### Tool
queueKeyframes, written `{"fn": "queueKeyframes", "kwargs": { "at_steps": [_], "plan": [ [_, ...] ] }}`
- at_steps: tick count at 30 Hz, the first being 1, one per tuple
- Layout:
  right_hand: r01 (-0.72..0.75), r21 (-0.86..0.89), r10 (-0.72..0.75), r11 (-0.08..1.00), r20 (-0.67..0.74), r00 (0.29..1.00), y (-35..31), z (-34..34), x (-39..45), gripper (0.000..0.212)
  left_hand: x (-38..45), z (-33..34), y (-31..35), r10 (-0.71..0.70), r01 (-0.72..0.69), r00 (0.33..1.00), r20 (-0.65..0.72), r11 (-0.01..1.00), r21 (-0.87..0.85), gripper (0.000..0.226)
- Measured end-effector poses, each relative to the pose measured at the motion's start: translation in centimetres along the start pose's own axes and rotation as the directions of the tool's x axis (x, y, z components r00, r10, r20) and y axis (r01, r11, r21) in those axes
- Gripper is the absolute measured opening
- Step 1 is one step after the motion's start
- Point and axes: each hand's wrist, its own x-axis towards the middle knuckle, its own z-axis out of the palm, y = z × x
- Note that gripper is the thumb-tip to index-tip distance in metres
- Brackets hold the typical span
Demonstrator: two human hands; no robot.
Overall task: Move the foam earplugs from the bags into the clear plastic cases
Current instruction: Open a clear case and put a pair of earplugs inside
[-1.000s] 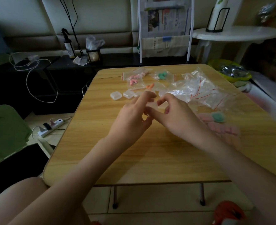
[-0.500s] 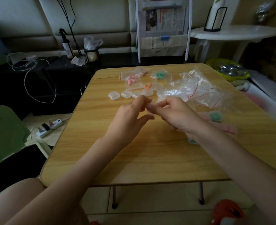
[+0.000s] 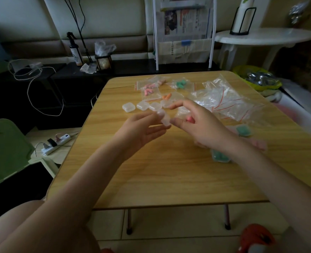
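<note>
Above the middle of the wooden table [image 3: 169, 176], my left hand [image 3: 143, 128] pinches an open clear plastic case [image 3: 163, 118] at its fingertips. Just right of it, my right hand [image 3: 200, 125] grips a small clear bag [image 3: 183, 111], and a pink earplug [image 3: 189, 119] shows between its fingers. Several empty clear cases [image 3: 142, 105] lie in a row behind my hands. Bags of pink earplugs [image 3: 149, 92], orange earplugs [image 3: 166, 96] and green earplugs [image 3: 181, 84] lie at the far side.
A heap of empty zip bags [image 3: 226, 102] lies at the right rear. Filled cases with green [image 3: 243, 130], pink [image 3: 259, 144] and green [image 3: 220, 157] earplugs sit beside my right forearm. A green chair [image 3: 6, 152] and a power strip [image 3: 57, 143] are left of the table.
My hands have drawn slightly apart. The open case now shows at my left fingertips, and the pink earplug has come into sight in my right hand.
</note>
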Motion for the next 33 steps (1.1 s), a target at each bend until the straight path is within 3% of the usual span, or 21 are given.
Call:
{"fn": "queueKeyframes", "kwargs": {
  "at_steps": [4, 9, 13, 21, 25, 28, 33],
  "plan": [
    [0.131, -0.196, -0.145, 0.972, -0.059, 0.988, 0.3, 0.5, 0.1, 0.026, 0.0, 0.9, -0.1, -0.13, 0.128, 0.991, 0.008, 0.96, -0.248, 0.024],
    [0.18, -0.29, -0.198, 0.94, -0.033, 0.98, 0.6, 1.0, -0.1, 0.047, 0.0, 0.9, -0.1, -0.199, 0.183, 0.98, -0.013, 0.924, -0.337, 0.021],
    [0.152, -0.154, -0.162, 0.976, -0.052, 0.985, 0.7, 1.0, 0.0, 0.04, 0.1, 0.8, -0.1, -0.197, 0.186, 0.98, -0.003, 0.93, -0.317, 0.014],
    [0.128, -0.107, -0.139, 0.986, -0.107, 0.984, 1.0, 0.4, 0.1, 0.021, 0.0, 1.1, 0.0, -0.158, 0.156, 0.987, 0.018, 0.934, -0.322, 0.019],
    [0.057, 0.007, -0.055, 0.998, -0.16, 0.986, 1.6, -0.3, 0.6, 0.023, -0.5, 1.8, -0.2, -0.213, 0.243, 0.966, 0.147, 0.943, -0.228, 0.025],
    [-0.008, 0.043, 0.013, 0.999, -0.117, 0.993, 1.7, -0.1, 0.6, 0.023, -0.9, 1.9, -0.2, -0.251, 0.294, 0.931, 0.264, 0.946, -0.136, 0.028],
    [-0.156, 0.178, 0.174, 0.972, -0.092, 0.98, 1.3, -0.2, 0.9, 0.031, -0.2, 1.9, -0.7, -0.224, 0.261, 0.96, 0.17, 0.934, -0.242, 0.02]
  ]
}}
